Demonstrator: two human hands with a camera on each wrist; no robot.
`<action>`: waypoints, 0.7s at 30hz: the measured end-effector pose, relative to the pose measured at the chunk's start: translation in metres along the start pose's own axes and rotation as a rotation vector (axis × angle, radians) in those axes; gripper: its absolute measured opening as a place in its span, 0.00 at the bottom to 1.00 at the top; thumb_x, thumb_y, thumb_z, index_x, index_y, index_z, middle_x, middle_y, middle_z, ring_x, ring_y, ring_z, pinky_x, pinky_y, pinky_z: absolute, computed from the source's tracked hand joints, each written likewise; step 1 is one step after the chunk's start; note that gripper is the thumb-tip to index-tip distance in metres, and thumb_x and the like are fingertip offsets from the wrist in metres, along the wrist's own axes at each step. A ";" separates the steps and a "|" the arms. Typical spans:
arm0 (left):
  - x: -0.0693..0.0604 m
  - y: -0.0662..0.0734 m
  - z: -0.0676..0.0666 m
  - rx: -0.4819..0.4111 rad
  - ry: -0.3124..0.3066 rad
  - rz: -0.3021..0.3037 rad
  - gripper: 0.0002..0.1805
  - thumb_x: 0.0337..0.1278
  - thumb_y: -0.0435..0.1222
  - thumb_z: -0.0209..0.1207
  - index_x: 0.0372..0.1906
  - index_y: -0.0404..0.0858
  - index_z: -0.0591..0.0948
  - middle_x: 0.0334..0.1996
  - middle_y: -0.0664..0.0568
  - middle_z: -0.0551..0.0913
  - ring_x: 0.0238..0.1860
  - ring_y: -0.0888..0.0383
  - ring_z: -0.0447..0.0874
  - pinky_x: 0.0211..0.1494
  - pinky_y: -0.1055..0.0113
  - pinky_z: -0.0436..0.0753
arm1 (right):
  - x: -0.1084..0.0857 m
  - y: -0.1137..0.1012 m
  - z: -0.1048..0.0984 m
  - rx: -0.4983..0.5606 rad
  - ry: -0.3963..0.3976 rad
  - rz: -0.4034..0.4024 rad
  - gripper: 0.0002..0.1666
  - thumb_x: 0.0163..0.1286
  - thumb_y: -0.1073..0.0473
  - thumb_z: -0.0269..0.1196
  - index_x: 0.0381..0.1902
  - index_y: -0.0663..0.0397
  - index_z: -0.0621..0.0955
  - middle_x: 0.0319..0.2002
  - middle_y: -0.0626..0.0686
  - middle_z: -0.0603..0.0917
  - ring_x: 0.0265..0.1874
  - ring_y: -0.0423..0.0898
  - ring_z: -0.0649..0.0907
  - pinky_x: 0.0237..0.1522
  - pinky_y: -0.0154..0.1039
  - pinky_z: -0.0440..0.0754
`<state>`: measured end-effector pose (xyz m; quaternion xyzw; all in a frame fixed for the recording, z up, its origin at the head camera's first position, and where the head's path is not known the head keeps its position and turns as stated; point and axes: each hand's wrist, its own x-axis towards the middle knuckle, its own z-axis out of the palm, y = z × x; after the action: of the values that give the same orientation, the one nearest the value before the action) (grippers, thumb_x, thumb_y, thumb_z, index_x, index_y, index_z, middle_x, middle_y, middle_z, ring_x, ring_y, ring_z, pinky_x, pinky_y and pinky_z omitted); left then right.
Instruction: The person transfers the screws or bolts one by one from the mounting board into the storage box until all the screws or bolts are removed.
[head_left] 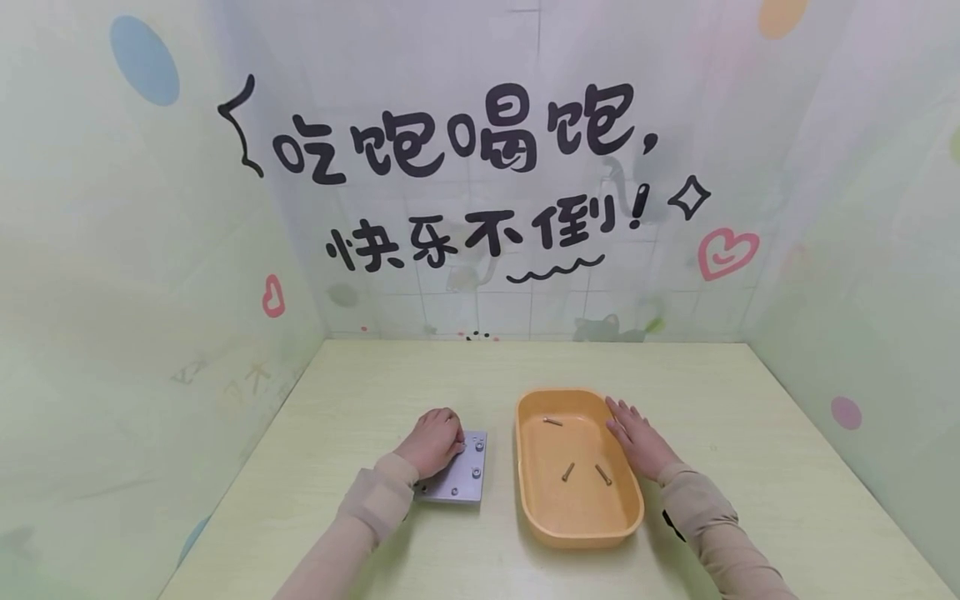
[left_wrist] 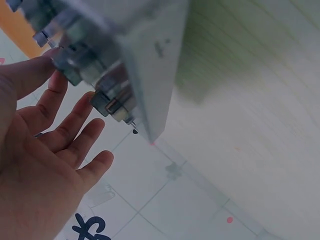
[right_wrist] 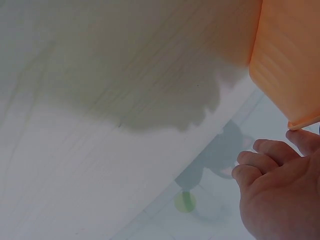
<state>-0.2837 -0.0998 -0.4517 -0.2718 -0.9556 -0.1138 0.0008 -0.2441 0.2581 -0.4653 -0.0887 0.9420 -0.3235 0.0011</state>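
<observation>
A metal plate [head_left: 467, 486] lies left of centre, with several bolts [head_left: 476, 473] standing in it. My left hand [head_left: 435, 443] is over its left part; in the left wrist view the thumb and index finger pinch a bolt [left_wrist: 68, 65], while the other fingers [left_wrist: 90, 137] are spread loosely. To the right is an orange plastic tray [head_left: 581, 517] holding three loose bolts [head_left: 603, 475]. Against its right rim rests my right hand [head_left: 641, 439]. In the right wrist view, that hand's fingertips touch the tray's rim [right_wrist: 305, 122] and hold no bolt.
Both things rest on a pale wood-grain table [head_left: 420, 371], with a strip of tabletop between plate and tray. A printed curtain [head_left: 480, 308] rises behind the table, and similar sheets stand at the left and right sides.
</observation>
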 end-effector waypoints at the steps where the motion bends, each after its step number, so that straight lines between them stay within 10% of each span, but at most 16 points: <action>1: 0.000 0.000 0.000 0.002 -0.002 0.002 0.06 0.65 0.35 0.61 0.32 0.40 0.77 0.48 0.44 0.78 0.57 0.44 0.74 0.72 0.47 0.67 | 0.000 0.000 0.000 0.001 0.000 0.001 0.31 0.82 0.57 0.42 0.74 0.69 0.55 0.73 0.75 0.54 0.73 0.73 0.50 0.74 0.68 0.45; 21: 0.004 0.002 -0.010 0.027 0.033 0.020 0.04 0.63 0.34 0.62 0.34 0.39 0.80 0.52 0.41 0.78 0.61 0.43 0.74 0.73 0.47 0.66 | 0.000 0.000 0.000 -0.003 -0.006 0.003 0.31 0.82 0.56 0.42 0.75 0.68 0.55 0.73 0.75 0.53 0.73 0.73 0.49 0.74 0.67 0.44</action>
<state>-0.2867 -0.0982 -0.4416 -0.2794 -0.9542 -0.1052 0.0213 -0.2441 0.2583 -0.4657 -0.0881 0.9426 -0.3219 0.0046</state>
